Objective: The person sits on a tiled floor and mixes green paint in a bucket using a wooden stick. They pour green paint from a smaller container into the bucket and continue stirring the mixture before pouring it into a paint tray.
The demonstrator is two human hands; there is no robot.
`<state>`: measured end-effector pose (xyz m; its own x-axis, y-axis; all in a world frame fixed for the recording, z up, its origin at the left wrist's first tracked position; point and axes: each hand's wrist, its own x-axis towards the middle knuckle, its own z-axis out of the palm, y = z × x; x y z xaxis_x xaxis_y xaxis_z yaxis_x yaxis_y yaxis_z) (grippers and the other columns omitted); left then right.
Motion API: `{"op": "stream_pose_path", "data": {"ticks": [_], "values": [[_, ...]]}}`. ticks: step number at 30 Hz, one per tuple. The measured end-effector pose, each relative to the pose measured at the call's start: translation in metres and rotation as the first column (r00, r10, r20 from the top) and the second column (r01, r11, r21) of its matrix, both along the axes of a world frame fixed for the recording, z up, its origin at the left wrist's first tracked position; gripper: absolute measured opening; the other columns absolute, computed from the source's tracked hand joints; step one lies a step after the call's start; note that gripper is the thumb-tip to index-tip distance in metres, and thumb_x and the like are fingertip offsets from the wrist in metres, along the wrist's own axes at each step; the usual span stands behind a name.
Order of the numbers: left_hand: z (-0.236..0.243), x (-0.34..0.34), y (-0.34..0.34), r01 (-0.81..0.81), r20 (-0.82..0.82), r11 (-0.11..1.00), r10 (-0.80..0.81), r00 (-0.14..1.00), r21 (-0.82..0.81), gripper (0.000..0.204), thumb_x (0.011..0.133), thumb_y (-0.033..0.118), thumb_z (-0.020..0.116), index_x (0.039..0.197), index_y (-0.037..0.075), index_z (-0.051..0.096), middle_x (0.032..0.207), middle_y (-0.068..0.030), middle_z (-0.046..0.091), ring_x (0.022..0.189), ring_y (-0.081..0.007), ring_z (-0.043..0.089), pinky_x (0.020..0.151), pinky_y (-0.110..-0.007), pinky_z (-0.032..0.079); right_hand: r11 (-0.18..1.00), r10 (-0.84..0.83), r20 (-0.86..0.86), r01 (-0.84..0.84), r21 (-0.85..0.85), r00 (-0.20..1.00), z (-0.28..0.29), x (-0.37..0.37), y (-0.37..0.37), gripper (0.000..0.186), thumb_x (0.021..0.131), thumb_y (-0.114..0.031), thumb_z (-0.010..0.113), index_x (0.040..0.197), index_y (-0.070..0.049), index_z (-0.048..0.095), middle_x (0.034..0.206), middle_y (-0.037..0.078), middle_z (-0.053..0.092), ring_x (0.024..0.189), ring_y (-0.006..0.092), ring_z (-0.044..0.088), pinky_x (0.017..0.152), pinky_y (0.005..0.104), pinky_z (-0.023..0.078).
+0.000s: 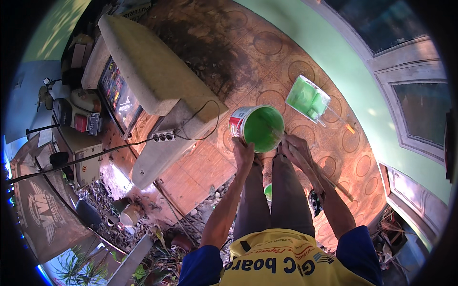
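Note:
A white paint bucket (237, 123) with a red-marked side is tilted in front of my legs, its inside coated with green paint (260, 127). My left hand (244, 153) grips the bucket's left side near the bottom. At its right rim, my right hand (295, 148) is closed round a thin wooden stick (339, 189), which slants back past my forearm. Whether the right fingers also hold the rim is hard to tell. Beyond the bucket on the right, a paint tray (298, 91) with green paint lies on the floor, a roller with an orange handle (350, 128) by it.
A socket strip (163, 136) with a trailing cable lies against a large upholstered, glass-fronted piece (143, 62) at the left. A scooter (81, 109) stands farther left. A pale green wall (348, 62) with windows borders the right. Stones, plants and debris (143, 214) lie lower left.

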<state>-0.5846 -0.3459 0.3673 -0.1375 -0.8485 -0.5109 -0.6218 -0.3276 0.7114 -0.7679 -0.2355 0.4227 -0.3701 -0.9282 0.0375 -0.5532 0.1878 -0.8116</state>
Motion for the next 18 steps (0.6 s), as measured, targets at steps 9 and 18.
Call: {"op": "stream_pose_path", "data": {"ticks": [9, 18], "values": [[0.002, 0.001, 0.0, 0.016, 0.016, 1.0, -0.016, 1.0, -0.027, 0.035, 0.08, 0.015, 0.065, 0.097, -0.003, 0.04, 0.076, -0.017, 0.054, 0.07, -0.0324, 0.058, 0.067, -0.047, 0.047, 0.997, -0.077, 0.145, 0.078, 0.002, 0.986, 0.015, 0.005, -0.009, 0.017, 0.09, -0.005, 0.063, 0.105, 0.003, 0.067, 0.077, 0.014, 0.066, 0.067, 0.0219, 0.068, 0.059, 0.0336, 0.053], [-0.003, 0.001, -0.001, 0.02, 0.006, 1.0, -0.02, 1.0, -0.02, 0.037, 0.08, 0.014, 0.065, 0.102, -0.003, 0.04, 0.08, -0.0221, 0.058, 0.075, -0.0398, 0.062, 0.069, -0.051, 0.047, 0.991, -0.131, 0.321, 0.122, 0.048, 0.938, 0.02, 0.014, -0.004, 0.008, 0.086, -0.003, 0.066, 0.092, 0.002, 0.065, 0.07, 0.012, 0.06, 0.056, 0.0267, 0.06, 0.049, 0.0363, 0.046]]}}
